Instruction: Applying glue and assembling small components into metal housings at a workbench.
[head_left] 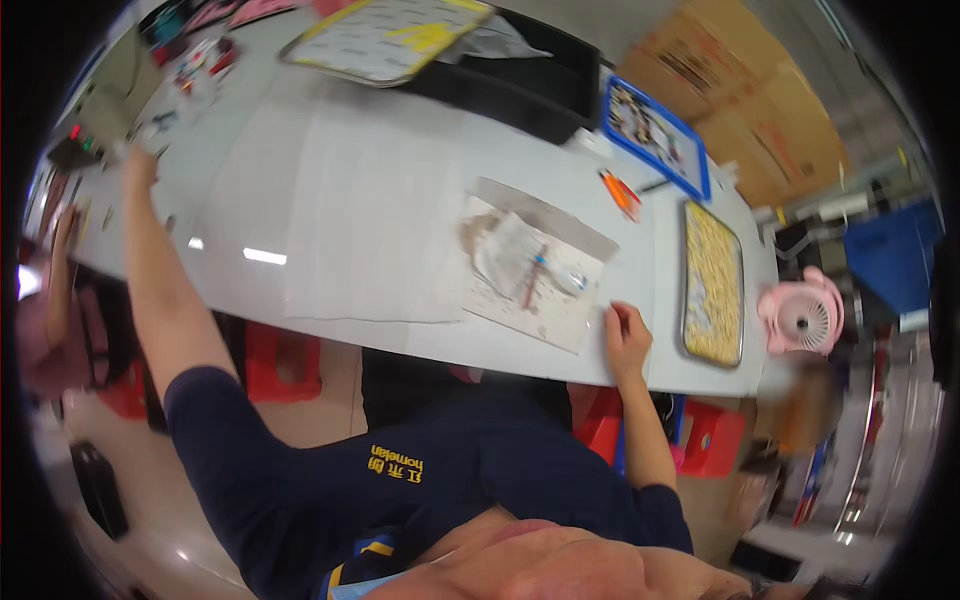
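Note:
My left arm reaches to the far left of the table, and my left hand is beside a small grey device with red and green lights. Blur smears its fingers, so I cannot tell what they hold. My right hand rests at the table's near edge, fingers loosely bent and apart, with nothing visible in them. Just left of it lies a shallow cardboard tray. Inside are a crumpled white wrapping and a thin reddish-brown tool with a blue part. A white sheet lies left of the tray.
Metal tray of small yellowish pieces, right. Pink fan beyond it. Orange-handled tool, blue tray of small parts, black bin and paper-lined tray behind. Another person's arm, far left. Red stools below.

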